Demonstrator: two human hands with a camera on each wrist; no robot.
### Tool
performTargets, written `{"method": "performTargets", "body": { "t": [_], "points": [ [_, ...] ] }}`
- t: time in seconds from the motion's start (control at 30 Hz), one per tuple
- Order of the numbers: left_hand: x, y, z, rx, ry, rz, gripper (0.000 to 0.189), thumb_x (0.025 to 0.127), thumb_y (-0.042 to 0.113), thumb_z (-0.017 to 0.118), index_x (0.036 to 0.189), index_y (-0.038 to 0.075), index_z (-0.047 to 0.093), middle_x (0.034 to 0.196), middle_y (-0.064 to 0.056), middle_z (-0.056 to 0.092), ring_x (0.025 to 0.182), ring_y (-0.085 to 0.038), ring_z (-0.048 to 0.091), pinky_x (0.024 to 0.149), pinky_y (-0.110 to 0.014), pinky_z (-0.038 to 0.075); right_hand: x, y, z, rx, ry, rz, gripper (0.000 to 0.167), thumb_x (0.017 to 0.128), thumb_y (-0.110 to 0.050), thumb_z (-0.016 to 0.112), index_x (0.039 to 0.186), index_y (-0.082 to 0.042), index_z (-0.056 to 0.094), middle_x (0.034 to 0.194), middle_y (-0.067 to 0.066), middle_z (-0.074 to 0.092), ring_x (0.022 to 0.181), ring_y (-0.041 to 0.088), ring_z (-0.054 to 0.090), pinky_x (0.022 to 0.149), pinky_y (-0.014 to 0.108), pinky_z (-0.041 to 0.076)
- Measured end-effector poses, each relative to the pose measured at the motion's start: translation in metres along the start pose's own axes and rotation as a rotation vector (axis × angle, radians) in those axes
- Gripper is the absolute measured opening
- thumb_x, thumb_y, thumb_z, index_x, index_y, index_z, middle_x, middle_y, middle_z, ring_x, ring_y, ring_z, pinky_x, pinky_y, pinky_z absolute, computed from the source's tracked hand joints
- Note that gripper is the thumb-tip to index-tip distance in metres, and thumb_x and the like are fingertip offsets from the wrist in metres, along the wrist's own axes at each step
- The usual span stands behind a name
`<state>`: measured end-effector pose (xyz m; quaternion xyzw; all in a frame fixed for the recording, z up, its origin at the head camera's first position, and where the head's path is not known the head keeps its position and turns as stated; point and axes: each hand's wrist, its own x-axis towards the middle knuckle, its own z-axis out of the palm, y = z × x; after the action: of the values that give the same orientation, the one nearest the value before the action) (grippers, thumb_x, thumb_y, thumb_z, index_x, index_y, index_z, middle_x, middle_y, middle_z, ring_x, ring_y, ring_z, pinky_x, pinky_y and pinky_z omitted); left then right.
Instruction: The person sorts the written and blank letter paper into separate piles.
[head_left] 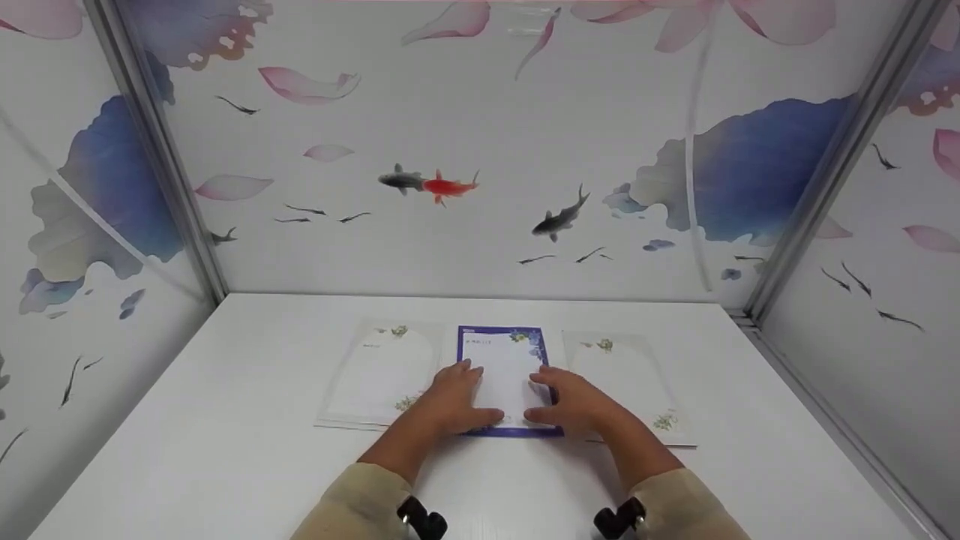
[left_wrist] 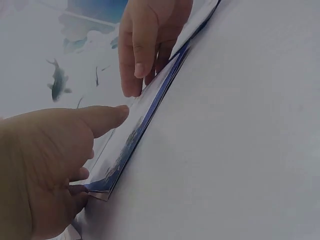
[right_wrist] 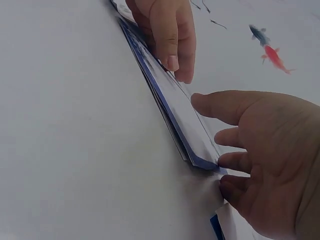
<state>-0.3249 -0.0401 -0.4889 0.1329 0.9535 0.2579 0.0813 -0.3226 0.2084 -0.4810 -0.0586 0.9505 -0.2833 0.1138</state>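
Grip's spread, no pinch I can see: left hand [head_left: 454, 399] at 8 o'clock, right hand [head_left: 574, 401] at 4 of the purple-bordered paper stack [head_left: 508, 384], between pale sheets [head_left: 386, 379]. Probably light, bendy, slidey; I'd grab its 9 and 3 o'clock edges.

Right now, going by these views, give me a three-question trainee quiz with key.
1. True or false: the blue-bordered paper lies between the left floral paper and the right floral paper.
2. On the back wall, what colour is the fish right beside a dark fish? A) green B) red C) yellow
3. Where are the left hand and right hand relative to the blue-bordered paper?

Key: 1. True. 2. B. 3. Left hand at its left edge, right hand at its right edge.
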Motion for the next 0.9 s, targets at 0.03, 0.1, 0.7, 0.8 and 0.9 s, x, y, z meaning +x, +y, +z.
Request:
{"method": "performTargets", "body": {
  "t": [0.03, 0.1, 0.7, 0.8, 0.9],
  "points": [
    [-0.0003, 0.0, 0.0004, 0.022, -0.006, 0.009, 0.099, 0.089, 0.066, 0.076, 0.166, 0.015, 0.041, 0.179, -0.01, 0.028, 0.168, -0.036, 0.021, 0.134, -0.058, 0.028, -0.0008, -0.0008, 0.0005, -0.019, -0.006, -0.004, 0.078, 0.088, -0.049, 0.086, 0.157, -0.03, 0.056, 0.175, 0.002, 0.038, 0.165, 0.036, 0.028, 0.133, 0.062, 0.025],
    [-0.0004, -0.0001, 0.0013, 0.063, -0.021, 0.019, 0.102, 0.087, 0.069, 0.077, 0.166, 0.014, 0.041, 0.179, -0.01, 0.027, 0.168, -0.036, 0.021, 0.134, -0.056, 0.028, -0.0027, -0.0026, 0.0014, -0.045, -0.013, -0.01, 0.079, 0.086, -0.047, 0.088, 0.156, -0.029, 0.058, 0.176, 0.002, 0.036, 0.166, 0.036, 0.028, 0.133, 0.061, 0.026],
    [-0.0035, 0.005, -0.0013, 0.127, -0.036, 0.018, 0.102, 0.087, 0.067, 0.079, 0.164, 0.012, 0.043, 0.178, -0.011, 0.029, 0.167, -0.037, 0.024, 0.134, -0.055, 0.03, -0.0049, -0.0041, 0.0039, -0.082, 0.003, -0.026, 0.078, 0.083, -0.046, 0.091, 0.153, -0.027, 0.062, 0.173, 0.002, 0.042, 0.164, 0.036, 0.031, 0.132, 0.062, 0.029],
    [-0.0042, 0.006, -0.0016, 0.121, -0.036, 0.005, 0.101, 0.087, 0.067, 0.079, 0.164, 0.013, 0.043, 0.178, -0.011, 0.029, 0.167, -0.036, 0.024, 0.134, -0.055, 0.03, -0.0045, -0.0041, 0.0044, -0.084, 0.004, -0.029, 0.077, 0.084, -0.044, 0.091, 0.153, -0.027, 0.061, 0.173, 0.002, 0.041, 0.164, 0.036, 0.031, 0.133, 0.061, 0.028],
    [-0.0037, 0.0063, -0.0012, 0.103, -0.029, -0.009, 0.099, 0.087, 0.065, 0.08, 0.164, 0.014, 0.044, 0.178, -0.01, 0.03, 0.167, -0.036, 0.024, 0.133, -0.056, 0.03, -0.0044, -0.0045, 0.0042, -0.086, 0.007, -0.04, 0.074, 0.086, -0.043, 0.089, 0.153, -0.025, 0.062, 0.173, 0.003, 0.042, 0.164, 0.036, 0.031, 0.133, 0.06, 0.027]
  ]
}}
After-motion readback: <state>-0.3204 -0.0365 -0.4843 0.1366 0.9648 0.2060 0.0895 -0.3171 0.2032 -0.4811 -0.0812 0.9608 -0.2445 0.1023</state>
